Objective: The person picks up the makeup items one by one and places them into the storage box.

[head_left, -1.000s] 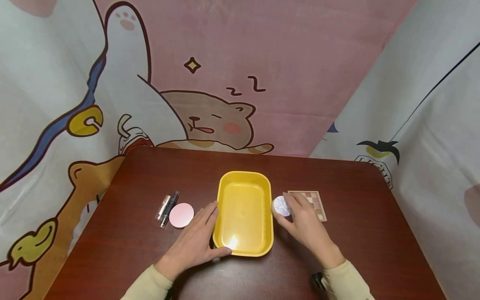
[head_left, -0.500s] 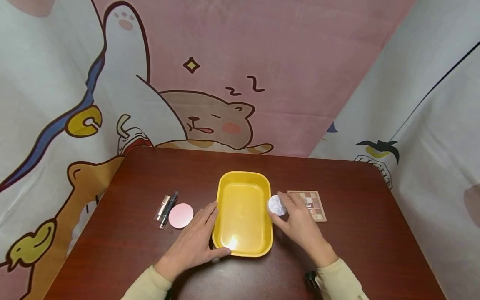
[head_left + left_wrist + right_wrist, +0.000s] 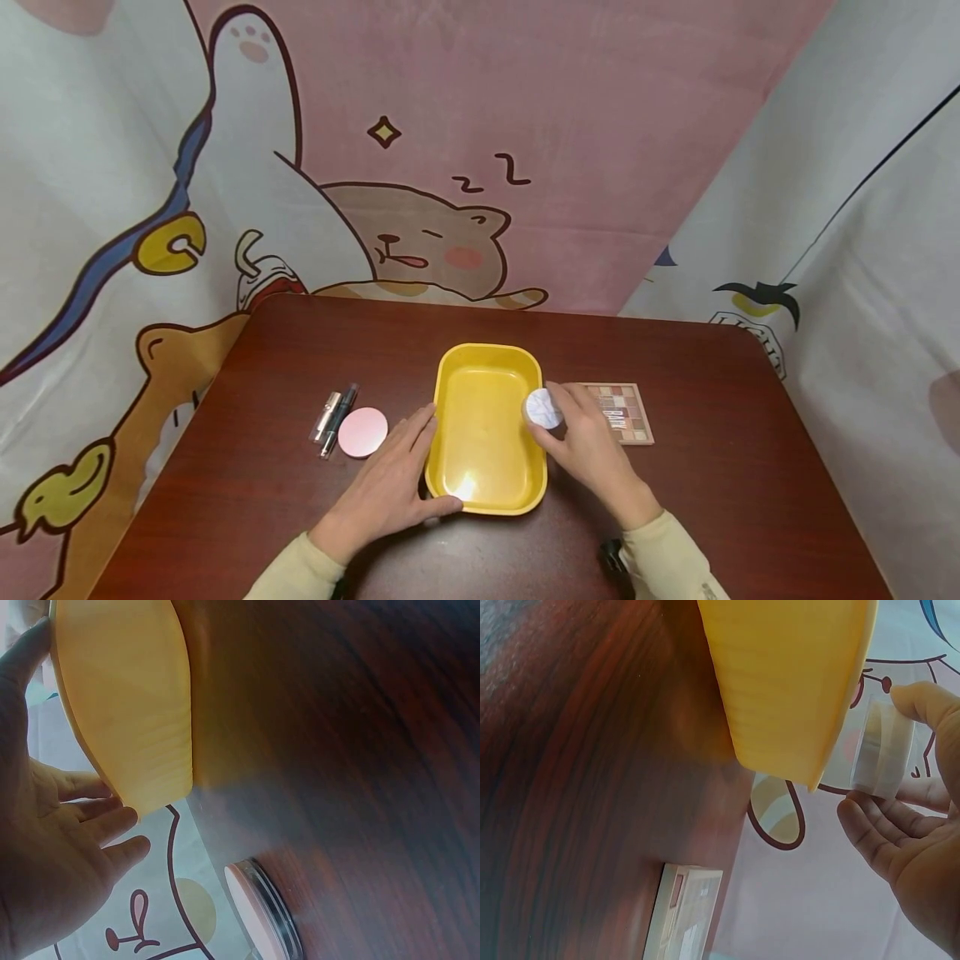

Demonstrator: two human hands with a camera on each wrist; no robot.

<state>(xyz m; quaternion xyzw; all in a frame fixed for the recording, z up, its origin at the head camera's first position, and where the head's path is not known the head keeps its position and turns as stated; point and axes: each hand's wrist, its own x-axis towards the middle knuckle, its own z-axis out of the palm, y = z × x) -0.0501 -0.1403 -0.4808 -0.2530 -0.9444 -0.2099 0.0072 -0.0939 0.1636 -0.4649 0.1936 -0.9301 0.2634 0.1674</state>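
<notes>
A yellow tray (image 3: pixel 483 425) is set in the lower middle of the frame; its smooth floor is lit by a bright glint at lower left. A round jar (image 3: pixel 543 408) with a white marbled lid and see-through sides is held above the tray's right rim, pinched between the thumb and fingers of the right hand (image 3: pixel 588 446); what is inside cannot be made out. The tray's left side is touched by the left hand (image 3: pixel 393 483), whose fingers are extended and thumb spread. At centre right, small coloured squares are shown in rows in a flat palette (image 3: pixel 630 408).

The brown table (image 3: pixel 720 467) is also occupied, left of centre, by a pink compact (image 3: pixel 363 432) and two slim tubes (image 3: pixel 333 419). The background is filled by a cartoon-printed cloth (image 3: pixel 615 125).

Compared with a second ago, the jar has been shifted leftward from beside the tray, and more of the palette is uncovered; the tray has been kept in place.
</notes>
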